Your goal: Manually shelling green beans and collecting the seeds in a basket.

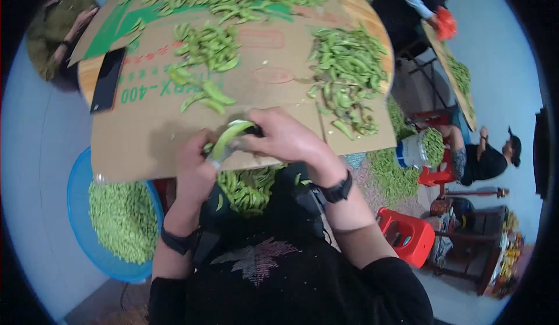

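Note:
A curved green bean pod (231, 136) is held over the near edge of the cardboard. My left hand (195, 161) is closed around its lower end, with something pale wrapped at the thumb. My right hand (285, 134) closes its thumb and fingers at the pod's upper end, where a small dark piece shows that I cannot make out. Just beyond my hands lie a few loose pods (208, 96) and a small pile of pods (209, 47). More pods (247, 188) sit below the table edge, at my lap.
Flattened cardboard (140, 144) covers the round table. A dark phone (109, 80) lies at its left; pod heaps (349, 63) are at right and far side. A blue basket (73, 200) of shelled beans stands left. A red stool (407, 238) and white bucket (412, 151) are right. Other people sit around.

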